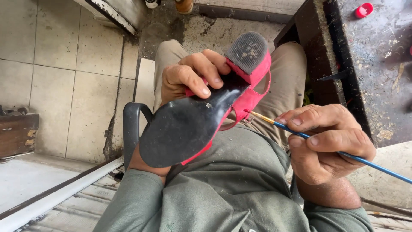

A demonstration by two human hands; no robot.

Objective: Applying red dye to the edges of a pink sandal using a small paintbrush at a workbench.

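Observation:
A pink heeled sandal (pixel 189 124) with a black sole and a worn grey heel tip lies sole-up over my lap. My left hand (pixel 191 75) grips it at the waist of the sole, thumb and fingers wrapped over the edge. My right hand (pixel 324 144) pinches a thin blue-handled paintbrush (pixel 365 161) like a pen. The brush's tip with its gold ferrule touches the sandal's pink side by the strap, just below the heel.
I sit in a chair with a dark grey armrest (pixel 131 129) at my left. A dirty dark workbench (pixel 377 68) stands at the right with a red cap (pixel 363 10) on it. A tiled floor (pixel 64 64) spreads at the left, with someone's shoes at the top edge.

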